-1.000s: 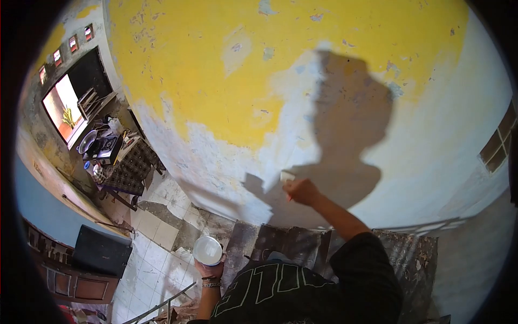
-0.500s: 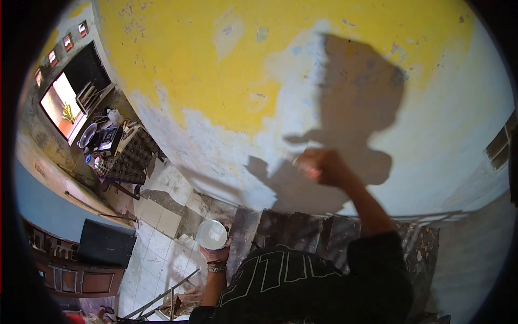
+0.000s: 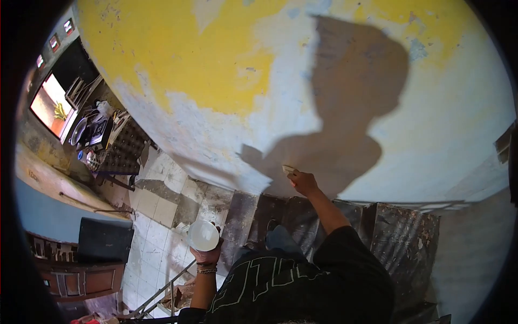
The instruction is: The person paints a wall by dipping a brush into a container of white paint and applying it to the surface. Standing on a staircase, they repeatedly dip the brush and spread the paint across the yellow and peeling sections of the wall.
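My left hand [image 3: 208, 254] is wrapped round the lower side of a round white tub [image 3: 204, 236] with whitish paint inside, held out low over the floor. In my right hand [image 3: 304, 182] is a paintbrush [image 3: 288, 169], its pale bristle end pointing up and left; the fingers hide the handle. The brush is close to the wall [image 3: 253, 127], within my shadow. Yellow covers the upper part of this wall, and uneven whitish paint lies over the lower and right parts.
Dark sheeting [image 3: 302, 216] lies along the wall's foot, with my shoe on it. A cloth-covered table [image 3: 121, 148] with a stove stands at the left. Below it are a black panel [image 3: 105, 240] and a wooden cabinet [image 3: 81, 279]. A metal frame [image 3: 172, 289] stands near my left arm.
My right hand with the paintbrush has moved down and slightly left along the wall. The view has shifted, and the tub appears a little lower and further left.
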Tool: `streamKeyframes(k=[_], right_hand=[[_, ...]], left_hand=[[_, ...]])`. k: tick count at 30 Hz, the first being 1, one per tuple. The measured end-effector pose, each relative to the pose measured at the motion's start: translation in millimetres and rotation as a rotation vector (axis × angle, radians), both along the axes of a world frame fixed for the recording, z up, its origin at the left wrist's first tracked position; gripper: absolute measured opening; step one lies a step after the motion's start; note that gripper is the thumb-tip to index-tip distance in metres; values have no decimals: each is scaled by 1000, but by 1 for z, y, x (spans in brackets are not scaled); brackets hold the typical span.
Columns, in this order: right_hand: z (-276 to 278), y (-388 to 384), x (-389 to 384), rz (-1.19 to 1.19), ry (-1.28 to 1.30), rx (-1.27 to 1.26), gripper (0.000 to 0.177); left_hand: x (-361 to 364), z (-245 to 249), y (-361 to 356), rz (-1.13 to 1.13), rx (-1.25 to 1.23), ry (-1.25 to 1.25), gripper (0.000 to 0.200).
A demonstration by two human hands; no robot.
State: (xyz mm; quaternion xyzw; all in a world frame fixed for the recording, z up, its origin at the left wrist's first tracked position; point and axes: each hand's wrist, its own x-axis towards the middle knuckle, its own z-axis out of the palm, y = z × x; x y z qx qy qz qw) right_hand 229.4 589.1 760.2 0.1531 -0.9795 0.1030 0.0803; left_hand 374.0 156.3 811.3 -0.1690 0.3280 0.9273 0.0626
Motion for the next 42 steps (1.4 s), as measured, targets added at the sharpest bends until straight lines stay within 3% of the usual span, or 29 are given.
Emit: streamKeyframes(k=[1, 3, 6, 10, 13, 15, 17, 18, 20, 22, 24, 26, 27, 29, 30, 32, 34, 35, 38, 40, 42], right_hand=[[30, -3, -1, -3, 29, 2, 12], [112, -2, -2, -13, 126, 6, 15], [246, 9, 2, -26, 247, 40, 20], [440, 20, 8, 143, 521, 37, 13], [540, -11, 41, 104, 711, 16, 12], [546, -24, 53, 48, 879, 139, 16], [520, -23, 47, 38, 950, 292, 24], [492, -23, 40, 0, 921, 356, 29], [425, -17, 14, 15, 924, 520, 22], [356, -21, 9, 138, 770, 370, 21], [296, -32, 19, 188, 589, 298, 22], [232, -41, 21, 172, 460, 316, 20], [209, -47, 25, 163, 394, 277, 18], [182, -54, 28, 142, 269, 197, 14], [189, -52, 28, 126, 247, 189, 13], [205, -39, 28, 85, 200, 173, 13], [243, -7, 15, 23, 338, 211, 10], [269, 8, 7, 16, 428, 168, 10], [418, 7, 38, 32, 679, 37, 8], [490, -3, 62, 1, 855, 144, 8], [509, -3, 70, -60, 954, 229, 21]], left_hand=[[-1, 1, 5, -18, -195, 59, 58], [-10, -6, 4, -35, 260, 8, 61], [-18, 25, 20, -75, 327, 20, 62], [-27, 30, 33, -86, 30, 148, 58], [-33, 40, 36, -123, 386, 156, 55], [-29, 26, 33, -85, 12, 261, 55], [-31, 25, 34, -83, -113, 309, 56], [-28, 32, 32, -106, -58, 298, 56], [-19, 48, 27, -124, 108, 223, 57], [-16, 61, 27, -110, 335, 108, 58], [-17, 11, 20, -35, -334, 359, 57], [-14, 0, 19, -34, -437, 393, 56], [-12, 14, 19, -74, -207, 313, 56], [-8, 33, 25, -76, -150, 283, 55], [-4, 38, 32, -38, -322, 329, 55], [-7, 47, 38, -10, -248, 299, 54], [-7, 55, 41, -27, 240, 120, 52], [-6, 53, 43, -48, 218, 141, 52], [-9, 37, 45, -104, 96, 201, 59], [-14, 29, 50, -144, 63, 207, 67], [-20, 40, 61, -169, 238, 154, 67]])
